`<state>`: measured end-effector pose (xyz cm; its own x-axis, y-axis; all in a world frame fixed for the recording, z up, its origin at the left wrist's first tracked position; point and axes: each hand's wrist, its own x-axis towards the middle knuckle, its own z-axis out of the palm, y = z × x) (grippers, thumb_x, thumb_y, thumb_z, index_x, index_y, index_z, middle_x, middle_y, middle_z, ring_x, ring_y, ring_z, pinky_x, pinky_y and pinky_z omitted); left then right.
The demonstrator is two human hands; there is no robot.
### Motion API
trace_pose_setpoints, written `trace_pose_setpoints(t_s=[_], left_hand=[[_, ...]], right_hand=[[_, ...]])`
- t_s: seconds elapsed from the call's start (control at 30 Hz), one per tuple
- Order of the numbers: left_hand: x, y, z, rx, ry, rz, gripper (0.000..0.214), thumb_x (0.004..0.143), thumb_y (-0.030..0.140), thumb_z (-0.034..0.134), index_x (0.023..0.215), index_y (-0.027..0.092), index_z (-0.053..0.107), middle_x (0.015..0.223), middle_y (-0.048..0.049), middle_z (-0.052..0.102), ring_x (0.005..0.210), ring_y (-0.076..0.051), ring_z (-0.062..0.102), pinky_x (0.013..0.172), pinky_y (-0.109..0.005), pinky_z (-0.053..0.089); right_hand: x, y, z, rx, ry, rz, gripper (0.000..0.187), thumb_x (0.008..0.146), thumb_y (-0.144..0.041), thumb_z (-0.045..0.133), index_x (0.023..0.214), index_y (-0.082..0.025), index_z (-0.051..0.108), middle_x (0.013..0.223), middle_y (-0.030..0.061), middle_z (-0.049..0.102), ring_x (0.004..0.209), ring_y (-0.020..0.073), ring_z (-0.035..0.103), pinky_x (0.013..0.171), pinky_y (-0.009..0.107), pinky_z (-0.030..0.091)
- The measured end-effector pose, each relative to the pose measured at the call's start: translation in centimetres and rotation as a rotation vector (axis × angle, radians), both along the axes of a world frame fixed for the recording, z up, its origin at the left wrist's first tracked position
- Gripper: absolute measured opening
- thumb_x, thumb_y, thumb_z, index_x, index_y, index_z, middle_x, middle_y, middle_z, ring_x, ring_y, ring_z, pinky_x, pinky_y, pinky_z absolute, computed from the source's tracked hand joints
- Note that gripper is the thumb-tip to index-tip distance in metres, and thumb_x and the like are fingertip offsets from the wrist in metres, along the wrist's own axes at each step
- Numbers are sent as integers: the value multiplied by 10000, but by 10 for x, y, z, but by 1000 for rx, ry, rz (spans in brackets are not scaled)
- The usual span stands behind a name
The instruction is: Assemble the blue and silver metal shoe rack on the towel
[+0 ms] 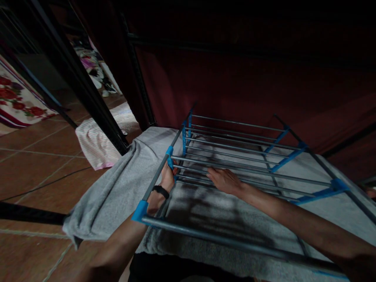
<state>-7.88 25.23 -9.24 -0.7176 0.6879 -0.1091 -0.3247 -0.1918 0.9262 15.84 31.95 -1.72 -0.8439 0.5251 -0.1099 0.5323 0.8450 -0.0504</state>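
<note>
Dark red cloth [235,86] is hanging beside black metal posts [79,78]. Brown floor tiles [32,254] with pale joints [29,234] are receiving dim light.

From where I stood, the rack [205,234] was positioned in front of the person, above a spread cloth [117,188] that extended past its left side. The cross tubes [232,163] ran left to right between the side rails. The left hand [168,176] was located at a bracket [169,152] on the left rail, its forearm passing beneath the near left corner piece [140,211]. The right hand [225,180] was placed at the cross tubes, right of the left hand. A curtain [249,90] hung behind the rack. To the left, beyond the spread cloth, a slanting post [78,78] stood before a second cloth [94,137]. A cable [49,183] lay on the floor [44,164], farther left.
</note>
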Motion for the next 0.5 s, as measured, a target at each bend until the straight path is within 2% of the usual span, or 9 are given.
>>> trace_pose_setpoints(t_s=[0.1,0.27,0.5], left_hand=[[5,-3,-2,39,-20,50,443,807,625,545,638,231,435,463,47,362,390,-87,295,414,-258,186],[13,-12,-4,122,-21,44,407,775,550,636,597,231,457,477,37,366,412,-85,273,440,-288,149],[9,-10,-11,144,-18,34,407,812,530,587,565,228,472,472,27,389,436,-87,283,488,-329,151]], right_hand=[[3,0,2,14,28,24,294,1036,-364,293,1100,-217,540,997,66,719,900,220,689,692,286,401],[7,-1,-2,0,8,59,260,1035,-332,319,1068,-213,548,993,59,721,889,216,694,669,283,388],[1,-7,-5,4,7,100,262,1035,-331,321,1095,-208,545,992,69,718,847,222,694,651,288,397]])
